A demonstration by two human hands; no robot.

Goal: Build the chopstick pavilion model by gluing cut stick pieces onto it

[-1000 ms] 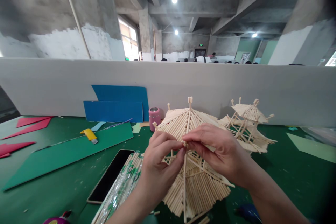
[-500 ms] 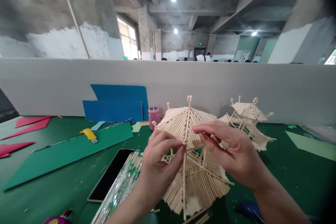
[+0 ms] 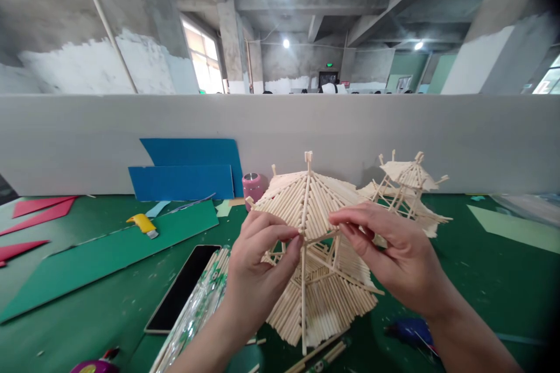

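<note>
A model pavilion of pale wooden sticks [image 3: 321, 201] stands before me, with a ribbed upper roof and a wider lower roof [image 3: 336, 303]. My left hand [image 3: 265, 259] pinches thumb and forefinger together at the front corner of the upper roof, on a small piece of wooden stick [image 3: 301, 232] mostly hidden by the fingertips. My right hand [image 3: 389, 247] hovers at the right front of that roof, fingers loosely curved, thumb slightly apart from the forefinger. Nothing shows in it. Whether its fingertips touch the roof I cannot tell.
Beside my left arm lie plastic-wrapped sticks [image 3: 196, 303] and a phone [image 3: 181, 291]. A yellow cutter [image 3: 142, 223] rests on green board [image 3: 109, 256]. Behind stand a pink flask [image 3: 254, 187] and a smaller stick model [image 3: 409, 186]. A blue tool [image 3: 409, 332] lies by my right forearm.
The whole view has shifted slightly, moving things left and up. My right hand has drawn a little to the right of the roof ridge, its forefinger more bent. My left hand keeps its pinch.
</note>
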